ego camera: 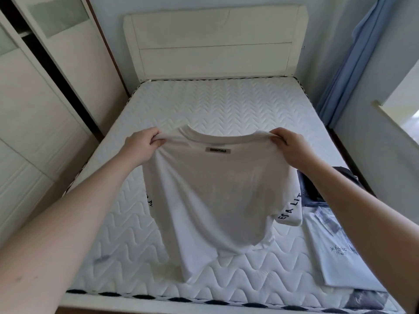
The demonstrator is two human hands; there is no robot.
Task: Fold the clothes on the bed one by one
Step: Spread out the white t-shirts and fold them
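White T-shirt [210,196] held up over the middle of the bed [217,103], hem just brushing the mattress at 6 o'clock. Left hand [140,145] and right hand [289,147] each pinching a shoulder seam, fingers [156,135] curled tight round the cloth. Best next: lower evenly, keep both shoulders level, lay flat before folding; uneven tension likely to leave creases. Neck label [218,150] reads "ESSENTIALS"; right sleeve shows "ES A LIT", partly hidden. More clothes [335,243] at 4 o'clock, print unreadable.

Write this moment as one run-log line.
left hand: grips shoulder | right hand: grips shoulder | white T-shirt: held up over mattress
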